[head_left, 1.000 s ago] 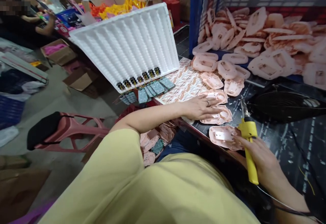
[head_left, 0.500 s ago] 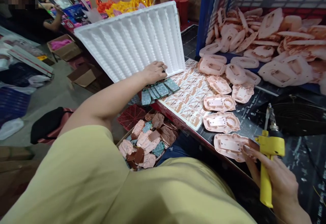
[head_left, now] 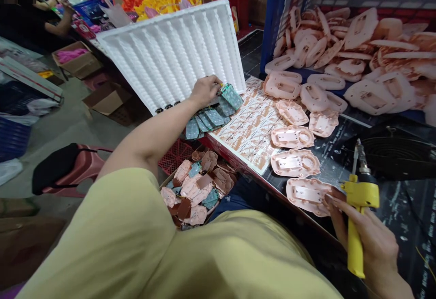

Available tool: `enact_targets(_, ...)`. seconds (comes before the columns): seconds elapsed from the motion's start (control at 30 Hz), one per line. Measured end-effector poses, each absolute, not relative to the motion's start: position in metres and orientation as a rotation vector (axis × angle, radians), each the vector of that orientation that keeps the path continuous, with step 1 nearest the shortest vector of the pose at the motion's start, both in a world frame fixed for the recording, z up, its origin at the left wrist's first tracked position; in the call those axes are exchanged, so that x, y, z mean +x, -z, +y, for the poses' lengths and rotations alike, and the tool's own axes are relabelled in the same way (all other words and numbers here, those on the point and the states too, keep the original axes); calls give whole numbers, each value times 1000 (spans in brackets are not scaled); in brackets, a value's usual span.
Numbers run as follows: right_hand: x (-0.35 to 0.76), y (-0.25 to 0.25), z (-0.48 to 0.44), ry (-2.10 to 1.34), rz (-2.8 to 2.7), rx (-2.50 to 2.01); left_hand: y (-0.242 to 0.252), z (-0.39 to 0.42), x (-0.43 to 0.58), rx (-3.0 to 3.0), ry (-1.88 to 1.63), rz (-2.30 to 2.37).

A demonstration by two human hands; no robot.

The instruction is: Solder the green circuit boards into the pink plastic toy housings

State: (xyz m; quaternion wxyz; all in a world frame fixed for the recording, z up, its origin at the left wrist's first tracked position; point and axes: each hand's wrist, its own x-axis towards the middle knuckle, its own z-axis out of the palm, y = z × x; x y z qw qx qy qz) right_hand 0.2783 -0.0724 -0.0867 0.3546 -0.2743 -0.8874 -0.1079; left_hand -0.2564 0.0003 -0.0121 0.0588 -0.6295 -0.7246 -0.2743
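My left hand pinches the end of a green circuit board, raised over a fanned row of similar boards at the foot of a white ribbed foam tray. In my right hand is a yellow soldering gun, its metal tip pointing up and away from me. The fingertips of that hand also touch the edge of the nearest pink plastic shell, which lies hollow side up. Beyond it, more such shells form a column along the table.
A blue crate heaped with pink shells stands at the back right. A patterned sheet covers part of the table. Below the edge, a box holds shell pieces and boards. A red stool and another person are left.
My left hand has lifted one circuit board up from the row, its free end now clear of the others. The right hand keeps the soldering gun in nearly the same place.
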Motion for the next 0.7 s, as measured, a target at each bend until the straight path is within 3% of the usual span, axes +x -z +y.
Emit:
enact_targets(0.17, 273, 78, -72, 297, -2286, -705, 12, 22, -242, -1686, 1333, -2180)
enact_targets(0.47, 278, 83, -78, 122, -2273, -730, -4, 15, -173, -2013, 1955, -2337)
enact_targets(0.53, 279, 84, -78, 127, -2269, -732, -6, 6, -161, -2284, 1838, -2504)
enact_targets(0.7, 281, 88, -77, 149, -2288, -735, -10, 2, -153, -2653, 990, -2733)
